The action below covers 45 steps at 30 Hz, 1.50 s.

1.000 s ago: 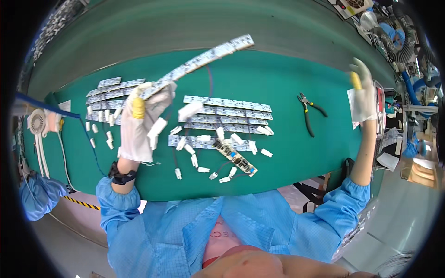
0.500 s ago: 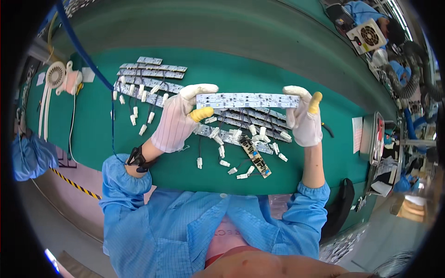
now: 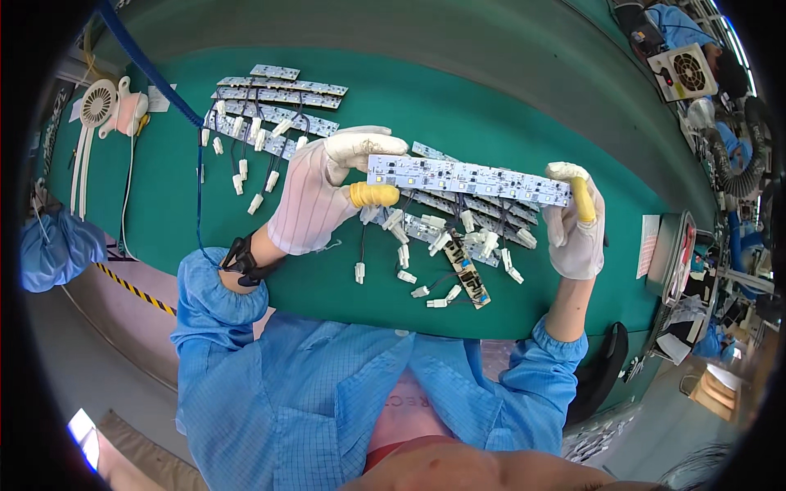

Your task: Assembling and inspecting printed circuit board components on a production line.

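A long white LED circuit board strip [image 3: 468,180] is held up over the bench between my two gloved hands. My left hand [image 3: 323,184] grips its left end, a yellow-covered thumb at the lower edge and fingers behind. At the right end, my right hand [image 3: 576,229] pinches the strip, a yellow cover on one digit. Beneath it lie more LED strips [image 3: 426,229] with dark wires and white plugs, partly hidden by the held strip. A narrow tan circuit board [image 3: 468,274] with dark and blue parts rests nearer to me. Another group of strips [image 3: 278,98] lies at the far left.
A pink and white fan [image 3: 115,106] stands at the left end of the green bench [image 3: 393,82]. A blue cord [image 3: 151,69] hangs down over the left side. A metal tray [image 3: 676,254] and a paper sheet [image 3: 648,245] are at the right edge.
The held strip has tilted, its right end now lower than its left. My right hand has shifted right and slightly down with it; my view has also moved a little.
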Tool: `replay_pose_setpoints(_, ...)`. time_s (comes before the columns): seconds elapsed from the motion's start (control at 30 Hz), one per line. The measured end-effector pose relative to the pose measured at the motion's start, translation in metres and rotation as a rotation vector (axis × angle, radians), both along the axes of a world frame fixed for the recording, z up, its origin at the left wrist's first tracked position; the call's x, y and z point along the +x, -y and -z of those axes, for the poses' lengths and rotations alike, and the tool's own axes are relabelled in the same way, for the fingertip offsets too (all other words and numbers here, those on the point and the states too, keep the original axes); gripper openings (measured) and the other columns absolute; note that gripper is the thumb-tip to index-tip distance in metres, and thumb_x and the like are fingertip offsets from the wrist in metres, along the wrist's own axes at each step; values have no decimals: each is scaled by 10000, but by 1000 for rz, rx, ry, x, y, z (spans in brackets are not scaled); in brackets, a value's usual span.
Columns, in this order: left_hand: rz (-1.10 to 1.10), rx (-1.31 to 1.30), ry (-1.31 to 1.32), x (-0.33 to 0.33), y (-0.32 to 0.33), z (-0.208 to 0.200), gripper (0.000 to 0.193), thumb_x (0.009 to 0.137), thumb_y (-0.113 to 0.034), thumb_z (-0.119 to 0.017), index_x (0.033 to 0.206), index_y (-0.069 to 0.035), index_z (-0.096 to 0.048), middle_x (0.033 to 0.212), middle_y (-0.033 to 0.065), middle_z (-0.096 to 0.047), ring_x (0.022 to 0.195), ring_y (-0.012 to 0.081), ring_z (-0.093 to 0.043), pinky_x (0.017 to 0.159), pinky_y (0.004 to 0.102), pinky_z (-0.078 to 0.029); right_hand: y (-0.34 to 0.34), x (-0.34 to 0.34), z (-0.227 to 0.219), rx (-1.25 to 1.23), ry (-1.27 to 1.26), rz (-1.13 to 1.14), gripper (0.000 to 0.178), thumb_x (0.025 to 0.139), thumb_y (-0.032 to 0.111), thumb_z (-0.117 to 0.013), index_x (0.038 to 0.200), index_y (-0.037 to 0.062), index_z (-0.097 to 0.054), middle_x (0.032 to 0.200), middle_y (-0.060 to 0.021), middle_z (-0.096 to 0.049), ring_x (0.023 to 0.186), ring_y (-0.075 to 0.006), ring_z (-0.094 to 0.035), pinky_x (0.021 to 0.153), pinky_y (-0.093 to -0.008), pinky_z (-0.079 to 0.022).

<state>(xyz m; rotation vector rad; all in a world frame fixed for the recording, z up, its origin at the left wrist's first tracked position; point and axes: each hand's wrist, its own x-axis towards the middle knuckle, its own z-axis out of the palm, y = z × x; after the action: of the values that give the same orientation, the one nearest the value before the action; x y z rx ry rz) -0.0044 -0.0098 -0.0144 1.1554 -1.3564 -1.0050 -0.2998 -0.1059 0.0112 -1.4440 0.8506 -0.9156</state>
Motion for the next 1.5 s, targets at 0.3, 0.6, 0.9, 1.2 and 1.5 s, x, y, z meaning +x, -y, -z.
replay_pose_setpoints(0.3, 7, -211, 273, 10, 3, 1, 463, 769, -327, -690, 1087, -8, -583, 937, 124, -670, 1014, 222, -572, 1011, 422, -328, -2, -5, -7, 72, 105, -31, 209, 859, -28, -508, 1066, -34, -536, 844, -6, -547, 582, 15, -403, 488, -121, -270)
replay_pose_setpoints(0.6, -34, -128, 196, 13, 4, 4, 543, 767, -461, -657, 1056, -5, -603, 939, 131, -658, 981, 219, -582, 1019, 448, -328, -9, -1, -10, 1, 55, -24, 216, 822, -42, -534, 1038, -40, -541, 896, -62, -555, 759, -95, -528, 667, -195, -415)
replay_pose_setpoints(0.9, -43, -263, 417, 15, 8, -5, 402, 793, -337, -658, 1036, -20, -610, 908, 113, -664, 980, 250, -592, 979, 458, -380, -9, -5, -14, 56, 95, -57, 213, 819, 6, -561, 1028, -36, -554, 933, -55, -574, 786, -76, -535, 707, -190, -419)
replay_pose_setpoints(1.2, -135, -239, 335, 14, 9, 1, 366, 754, -181, -713, 1061, 2, -635, 979, 113, -656, 960, 152, -600, 826, 272, -466, -6, -8, -10, -162, -29, -39, 250, 851, 124, -540, 1039, -40, -555, 909, -62, -587, 744, -94, -551, 686, -192, -434)
replay_pose_setpoints(1.5, -158, -92, 108, 10, 7, 3, 485, 801, -347, -644, 1108, 24, -589, 1034, 128, -634, 892, 161, -629, 791, 253, -482, -7, -10, -15, -191, -115, -116, 256, 830, 63, -537, 1060, -52, -529, 983, -87, -555, 861, -116, -532, 769, -225, -423)
